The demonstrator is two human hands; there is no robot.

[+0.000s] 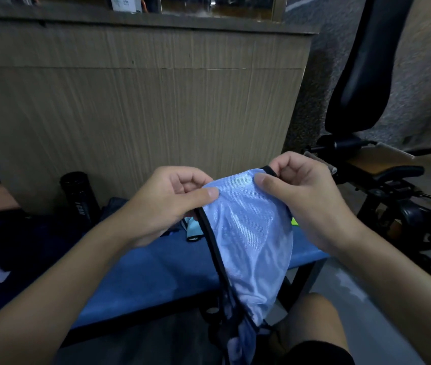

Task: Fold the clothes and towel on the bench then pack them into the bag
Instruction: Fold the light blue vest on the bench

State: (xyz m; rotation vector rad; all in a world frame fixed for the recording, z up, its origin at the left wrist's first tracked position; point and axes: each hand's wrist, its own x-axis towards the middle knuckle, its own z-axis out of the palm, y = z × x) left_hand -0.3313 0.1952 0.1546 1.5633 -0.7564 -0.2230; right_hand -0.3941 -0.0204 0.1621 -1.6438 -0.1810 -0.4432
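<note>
Holding up a light blue mesh top [251,233] over the blue bench [156,267].
The left hand [168,204] and the right hand [303,198] both pinch its upper edge, thumbs in front and fingers curled behind. It hangs down between the arms.

Garment [251,233]: lower end cut off at bottom edge. Bottle [78,197]: print too blurred to read. Clothes [192,230] on bench [156,262]: mostly hidden behind left hand [167,204].
</note>
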